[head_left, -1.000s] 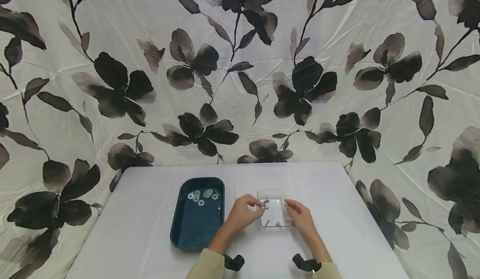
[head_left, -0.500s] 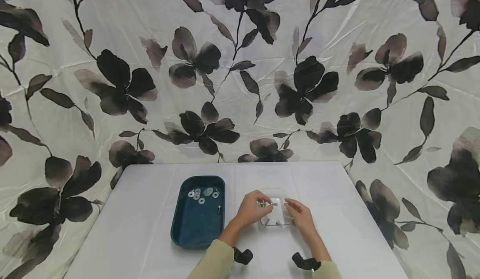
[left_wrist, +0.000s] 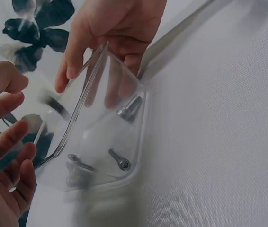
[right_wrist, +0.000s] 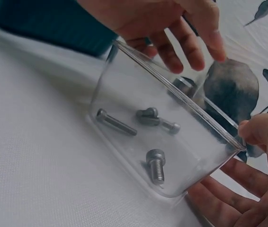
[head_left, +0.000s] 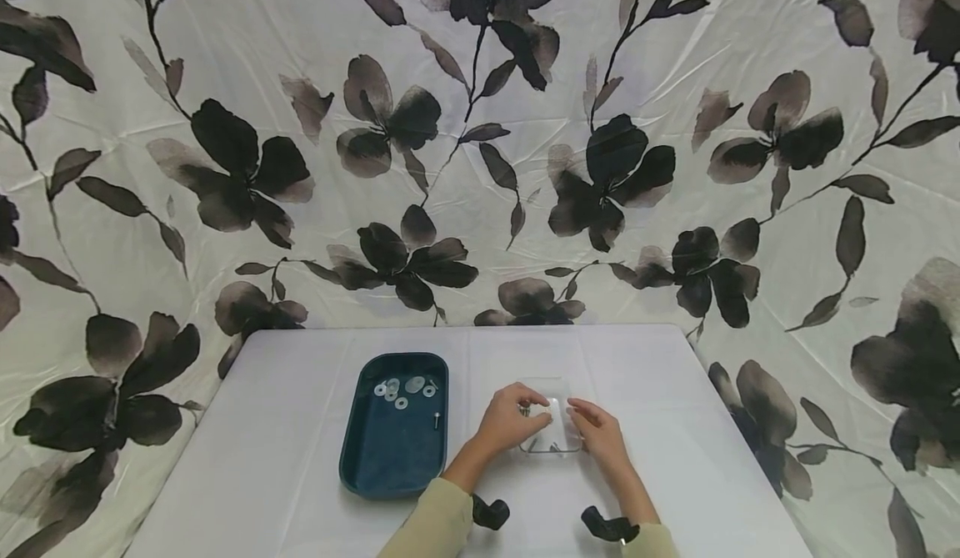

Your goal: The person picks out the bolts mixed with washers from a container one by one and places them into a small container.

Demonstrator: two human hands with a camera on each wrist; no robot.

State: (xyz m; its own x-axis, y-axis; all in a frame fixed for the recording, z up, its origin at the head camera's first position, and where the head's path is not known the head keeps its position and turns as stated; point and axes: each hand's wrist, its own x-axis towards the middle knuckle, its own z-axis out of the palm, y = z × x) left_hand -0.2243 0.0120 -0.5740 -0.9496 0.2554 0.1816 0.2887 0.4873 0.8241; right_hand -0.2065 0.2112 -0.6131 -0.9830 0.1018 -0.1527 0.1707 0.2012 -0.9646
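Observation:
A clear plastic box stands on the white table, with several metal socket-head bolts lying on its bottom. My right hand grips the box's right side, thumb at the rim and fingers outside the wall. Over the box's left part is my left hand, its thumb and fingertips apart. In the right wrist view a blurred bolt is in the air below the left fingers, touching none of them. That same blurred bolt appears in the left wrist view.
To the left sits a dark teal tray. It holds several pale washers, a translucent disc and a small screw. Behind the white table hangs a floral cloth.
My left hand has moved right over the box with a bolt between its fingertips, and has now let it go. The right hand has stayed at the box's side.

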